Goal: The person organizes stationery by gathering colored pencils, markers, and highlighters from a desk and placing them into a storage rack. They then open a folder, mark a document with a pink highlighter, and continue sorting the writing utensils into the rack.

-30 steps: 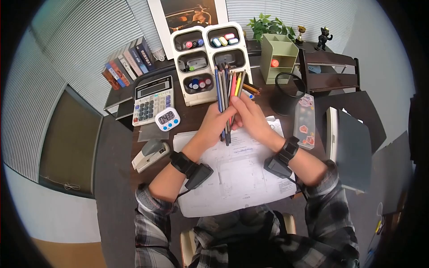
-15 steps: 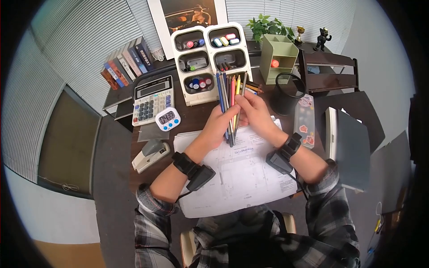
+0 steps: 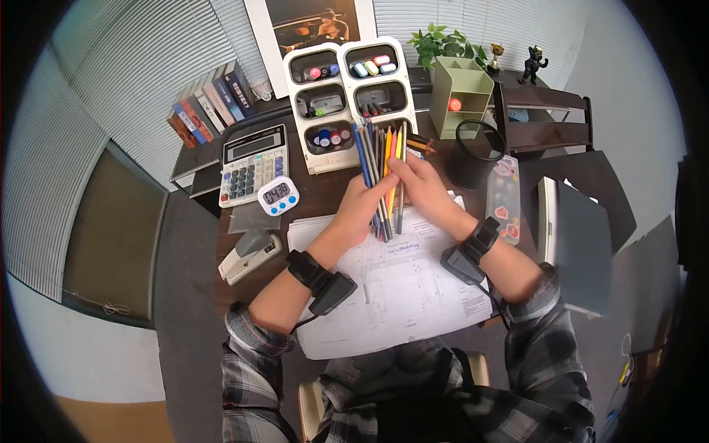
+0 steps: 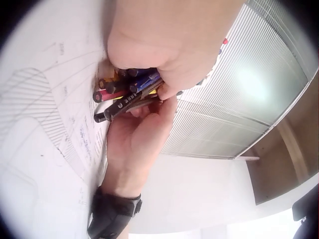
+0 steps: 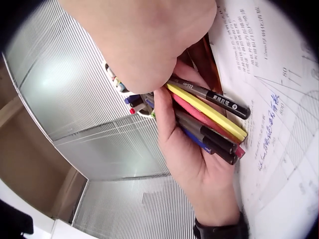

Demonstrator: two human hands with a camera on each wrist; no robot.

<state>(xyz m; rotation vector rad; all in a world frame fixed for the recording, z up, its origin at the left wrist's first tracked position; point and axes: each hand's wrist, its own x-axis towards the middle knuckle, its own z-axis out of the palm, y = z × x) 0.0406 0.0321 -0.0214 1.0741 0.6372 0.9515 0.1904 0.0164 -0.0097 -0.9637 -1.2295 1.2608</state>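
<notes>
Dark wood is left bare on parts of the desk [image 3: 317,193], while its near side is covered by printed papers [image 3: 399,317]; at the back a white rack [image 3: 325,164] is placed, and to the right a mesh cup [image 3: 473,171]. Above the papers a bunch of pencils [image 3: 388,148] is held between the left hand [image 3: 362,201] and the right hand [image 3: 425,188], tilted with its upper ends toward the rack. Both hands are narrowed round the bunch, and the left thumb is laid over it in the right wrist view. Whether any lower end is touching the papers cannot be told.

As a judgement, the bunch is being gathered and evened. Its lower ends are seen at uneven lengths, and a black pen [image 5: 227,103] is splayed apart from a yellow pencil [image 5: 209,110]. Best results would be had if the left grip were kept firm as a cradle and stray pieces were eased in by the right fingertips. Too hard a squeeze should be avoided, since round barrels may be rolled out sideways.
</notes>
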